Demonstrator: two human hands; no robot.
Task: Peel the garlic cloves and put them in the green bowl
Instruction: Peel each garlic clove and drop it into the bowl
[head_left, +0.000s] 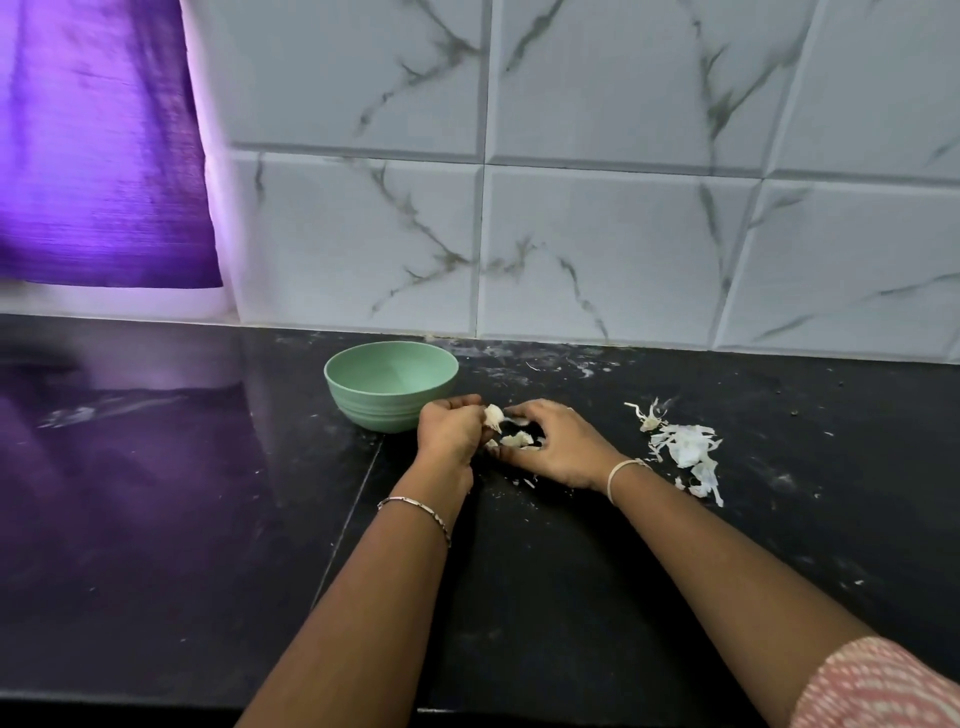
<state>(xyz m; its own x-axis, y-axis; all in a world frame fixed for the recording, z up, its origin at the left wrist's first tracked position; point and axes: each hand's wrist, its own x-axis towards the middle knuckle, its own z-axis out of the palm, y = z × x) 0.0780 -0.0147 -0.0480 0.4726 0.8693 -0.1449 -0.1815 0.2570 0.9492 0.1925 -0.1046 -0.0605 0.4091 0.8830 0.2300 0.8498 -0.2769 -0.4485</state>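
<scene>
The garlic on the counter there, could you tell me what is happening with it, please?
A person is peeling garlic with bare hands on a black counter. The left hand pinches a garlic clove while the right hand works beside it over a few more cloves. A pile of peeled skins lies to the right. The green bowl, just behind the left hand, looks empty.

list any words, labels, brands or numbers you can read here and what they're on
None: no readable text shows anywhere in the head view.
The green bowl is plain, with no label or mark.
The wall tiles carry only grey veining, and the purple curtain no print.
The bracelets on both wrists are too small to show any engraving.
</scene>
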